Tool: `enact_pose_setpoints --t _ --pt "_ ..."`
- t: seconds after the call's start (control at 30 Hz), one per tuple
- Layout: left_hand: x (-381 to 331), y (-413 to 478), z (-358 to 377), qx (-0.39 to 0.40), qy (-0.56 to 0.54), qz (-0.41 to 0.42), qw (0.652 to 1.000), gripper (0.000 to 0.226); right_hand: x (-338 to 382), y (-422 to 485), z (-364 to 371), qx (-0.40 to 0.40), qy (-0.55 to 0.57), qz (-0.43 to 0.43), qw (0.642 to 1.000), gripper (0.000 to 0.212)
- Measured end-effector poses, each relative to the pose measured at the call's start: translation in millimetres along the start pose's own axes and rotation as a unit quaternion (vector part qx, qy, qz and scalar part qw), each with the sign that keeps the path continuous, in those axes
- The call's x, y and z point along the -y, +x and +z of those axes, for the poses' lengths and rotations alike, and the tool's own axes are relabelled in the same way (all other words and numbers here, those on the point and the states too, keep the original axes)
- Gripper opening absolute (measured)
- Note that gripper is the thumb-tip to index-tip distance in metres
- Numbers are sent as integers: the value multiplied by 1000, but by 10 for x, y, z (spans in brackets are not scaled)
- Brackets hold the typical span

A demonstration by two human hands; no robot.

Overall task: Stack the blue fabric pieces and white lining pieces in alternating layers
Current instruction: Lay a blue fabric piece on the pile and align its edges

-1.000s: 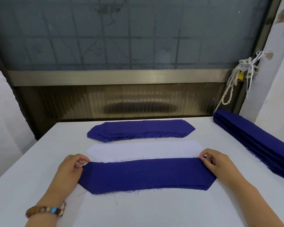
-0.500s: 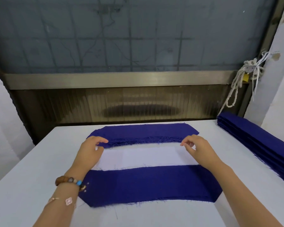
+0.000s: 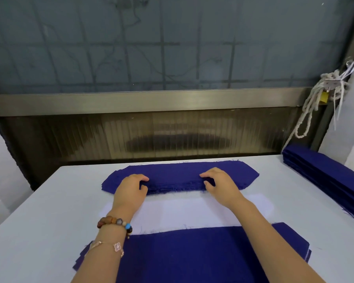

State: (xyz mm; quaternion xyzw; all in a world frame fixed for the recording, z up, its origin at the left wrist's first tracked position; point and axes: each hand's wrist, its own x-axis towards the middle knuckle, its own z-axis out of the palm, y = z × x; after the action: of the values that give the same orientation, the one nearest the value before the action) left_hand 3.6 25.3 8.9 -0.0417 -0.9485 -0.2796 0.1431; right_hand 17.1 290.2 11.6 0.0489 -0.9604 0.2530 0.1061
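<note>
Now grips the far blue fabric pile (image 3: 180,173) with both hands along its frayed near edge. Curls the left hand (image 3: 130,188) onto the left part of that edge, fingers on top of the cloth, thumb tucked against the edge below. Clamps the right hand (image 3: 220,185) the same way onto the right part, fingers bent over the top layer, thumb at the edge. Cannot tell whether one piece or several sit in each pinch.

Stretches both forearms across the white lining pile (image 3: 182,213), lying flat on the worktop (image 3: 39,211) just on the near side of the far blue fabric pile, between it and the near stack (image 3: 192,256). Shows blue cloth as the top layer of that near stack, with thin white edges peeking out at its right end.

Wears a beaded bracelet (image 3: 114,222) and a fine chain bracelet (image 3: 110,245) with a flower charm on the left wrist. Has a taller stack of long blue strips (image 3: 325,176) at the right edge of the worktop, well apart from both hands. Faces a frosted window (image 3: 172,48) above a metal rail (image 3: 151,101), with a white rope (image 3: 311,103) and a small brass padlock (image 3: 324,97) hanging at the upper right.
</note>
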Motion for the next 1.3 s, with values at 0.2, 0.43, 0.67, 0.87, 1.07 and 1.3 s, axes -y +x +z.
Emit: enact_pose_setpoints --t 0.2,0.43,0.67,0.87,1.07,1.3 --pt "3 145 25 -35 5 -25 999 11 37 228 9 -12 -16 36 999 23" --pt "-62 359 38 -38 40 -84 995 13 239 456 133 -29 -77 120 989 34" --pt "55 360 102 -92 -68 -123 986 12 327 560 350 -59 -169 143 973 49" --pt "125 315 202 -119 -51 -79 988 12 313 530 402 -82 -113 108 984 33" --pt "209 346 237 -116 44 -117 985 64 259 542 446 -56 -72 25 995 31" --pt "268 383 252 -70 51 -175 981 89 202 547 513 -51 -104 -2 993 41"
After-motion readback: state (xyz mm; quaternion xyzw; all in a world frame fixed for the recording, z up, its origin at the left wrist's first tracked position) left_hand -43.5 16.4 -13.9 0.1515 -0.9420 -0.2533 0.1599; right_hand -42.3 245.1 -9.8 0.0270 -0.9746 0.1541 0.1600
